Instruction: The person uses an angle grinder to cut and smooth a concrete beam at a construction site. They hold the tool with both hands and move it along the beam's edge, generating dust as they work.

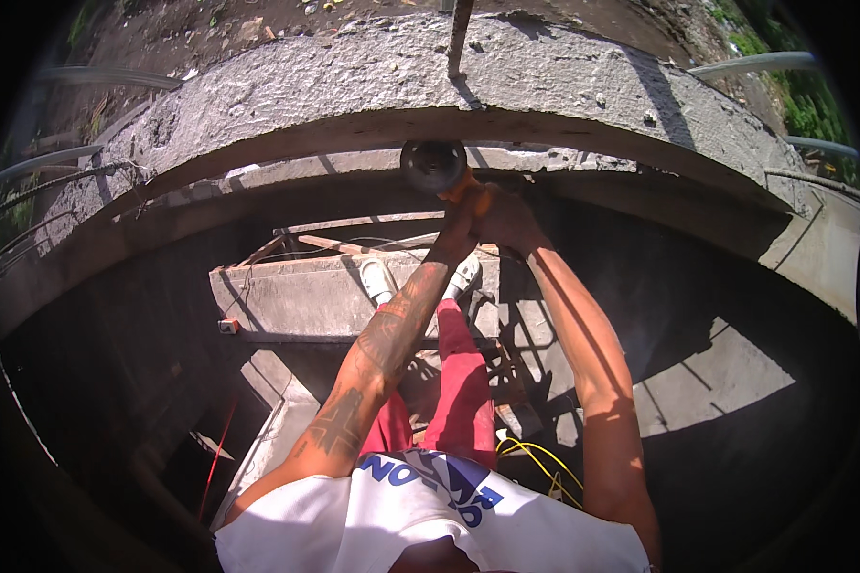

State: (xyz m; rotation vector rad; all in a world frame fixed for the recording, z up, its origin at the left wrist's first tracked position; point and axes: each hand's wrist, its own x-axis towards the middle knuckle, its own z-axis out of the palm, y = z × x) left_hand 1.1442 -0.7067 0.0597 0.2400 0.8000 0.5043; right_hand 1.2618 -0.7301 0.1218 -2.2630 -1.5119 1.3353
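Both arms reach forward, and my hands come together on an orange angle grinder (481,201) with a dark round disc (433,167). My left hand (461,227) is closed around its body just behind the disc. Right beside it, my right hand (508,222) is closed on the orange body too; the fingers partly hide the tool. The disc sits at the lower edge of a rough concrete beam (354,91) that crosses in front of me. Whether it touches the concrete, I cannot tell.
A rusty bar (459,43) stands up from the beam; more rebar (62,181) juts out at the left. My shoes (377,279) rest on a concrete-topped platform (306,298) amid timber pieces and deep shadow. A yellow cable (540,454) loops near my right side.
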